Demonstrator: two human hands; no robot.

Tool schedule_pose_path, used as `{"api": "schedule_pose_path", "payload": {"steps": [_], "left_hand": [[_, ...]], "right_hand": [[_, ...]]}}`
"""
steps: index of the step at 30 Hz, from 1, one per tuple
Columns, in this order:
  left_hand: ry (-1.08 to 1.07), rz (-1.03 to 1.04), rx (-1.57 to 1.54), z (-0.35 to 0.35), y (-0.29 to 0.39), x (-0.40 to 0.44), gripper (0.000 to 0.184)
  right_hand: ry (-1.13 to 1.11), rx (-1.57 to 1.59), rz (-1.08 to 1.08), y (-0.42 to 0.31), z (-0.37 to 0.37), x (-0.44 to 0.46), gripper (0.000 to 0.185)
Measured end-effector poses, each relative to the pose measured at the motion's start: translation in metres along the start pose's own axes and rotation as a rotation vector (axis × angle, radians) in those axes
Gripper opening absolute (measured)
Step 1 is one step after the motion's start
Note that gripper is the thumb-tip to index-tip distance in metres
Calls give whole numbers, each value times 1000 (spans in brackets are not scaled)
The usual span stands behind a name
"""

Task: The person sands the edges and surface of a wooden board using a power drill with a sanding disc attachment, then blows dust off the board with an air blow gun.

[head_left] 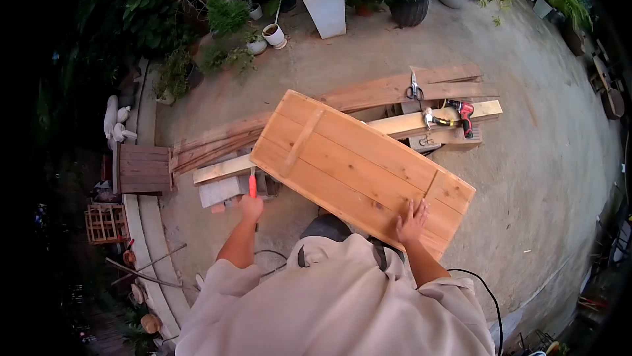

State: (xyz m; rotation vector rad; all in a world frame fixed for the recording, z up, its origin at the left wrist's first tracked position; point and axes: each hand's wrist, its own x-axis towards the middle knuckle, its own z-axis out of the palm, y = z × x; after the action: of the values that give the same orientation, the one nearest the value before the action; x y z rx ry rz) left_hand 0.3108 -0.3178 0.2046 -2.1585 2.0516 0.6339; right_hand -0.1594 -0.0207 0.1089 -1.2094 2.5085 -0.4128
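Note:
A large wooden panel (349, 168) made of joined planks lies slanted in front of me, with a short batten (305, 142) across its left part and another near its right end. My left hand (251, 208) is closed around the handle of a red-handled tool (253, 186). The tool's narrow, pale tip points at the panel's left corner; its kind is too small to make out, and I cannot tell whether it touches the wood. My right hand (412, 223) rests flat on the panel's lower right part, fingers spread, holding nothing.
Beneath the panel runs a long wooden beam (224, 170) on blocks. On its right part lie a red cordless drill (466, 118), a hammer (440, 119) and scissors (414, 90). Long boards (388, 91) lie behind. Potted plants (322, 7) line the back; a black cable (490, 290) trails at right.

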Motion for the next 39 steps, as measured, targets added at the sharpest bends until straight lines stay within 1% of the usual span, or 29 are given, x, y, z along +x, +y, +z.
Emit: {"api": "schedule_pose_path", "payload": {"steps": [2, 5, 8, 9, 11, 14, 17, 20, 21, 22, 24, 26, 27, 28, 29, 30, 31, 32, 34, 35, 37, 38, 39], "left_hand": [[-123, -10, -107, 14, -12, 54, 27], [162, -170, -347, 6, 29, 97, 26], [-342, 353, -83, -26, 62, 132, 27], [-257, 198, -221, -19, 61, 149, 27], [-83, -109, -478, -2, 64, 187, 27], [-124, 34, -256, -22, 81, 196, 27], [-177, 101, -226, -4, 67, 228, 27], [-98, -222, -571, -19, 36, 225, 27], [-109, -68, -439, -11, 14, 228, 28], [-121, 94, -305, 0, -13, 229, 28], [-125, 39, -348, -8, -42, 223, 29], [30, -208, -407, -12, -47, 224, 34], [-68, 36, -424, 18, -80, 248, 30], [-71, 187, -453, 13, -81, 247, 27], [-118, 64, -603, 68, -125, 294, 25], [-113, -19, -530, -6, -65, 258, 23], [25, 36, -529, 33, -97, 299, 21], [47, 40, -653, 51, -109, 323, 22], [-7, 126, -648, 77, -126, 354, 24], [-106, 111, -643, 64, -112, 350, 22], [-195, 209, -636, 74, -122, 368, 20], [-231, 180, -663, 78, -121, 370, 21], [-268, 150, -686, 77, -119, 372, 22]], "right_hand": [[-4, -30, 61, -22, 11, 6, 82], [-2, -86, 165, -55, 27, 0, 81], [-28, -116, 280, -96, 34, 12, 81], [-50, -118, 324, -111, 36, 12, 80], [-53, -79, 337, -134, 43, 16, 80], [-51, -65, 329, -160, 44, 23, 80], [-75, -60, 332, -183, 41, 28, 80], [-76, -57, 347, -186, 34, 16, 84], [-50, -49, 349, -185, 32, 22, 85], [-41, -77, 379, -180, 31, 25, 86], [-28, -141, 475, -157, 24, 9, 89], [-24, -142, 653, -128, 9, -5, 91], [-24, -141, 739, -113, 0, -10, 92], [-64, -211, 831, -101, -15, -12, 94], [-33, -207, 896, -77, -23, -17, 94], [-3, -203, 958, -48, -29, -23, 94], [21, -203, 1019, -22, -36, -31, 95], [-2, -167, 1120, 1, -42, -35, 94], [-47, -93, 1311, 46, -54, -38, 94], [4, -54, 1318, 74, -48, -45, 92], [97, 28, 1333, 139, -13, -68, 89], [100, 97, 1324, 173, 7, -73, 88], [124, 156, 1318, 182, 17, -78, 86]]}}
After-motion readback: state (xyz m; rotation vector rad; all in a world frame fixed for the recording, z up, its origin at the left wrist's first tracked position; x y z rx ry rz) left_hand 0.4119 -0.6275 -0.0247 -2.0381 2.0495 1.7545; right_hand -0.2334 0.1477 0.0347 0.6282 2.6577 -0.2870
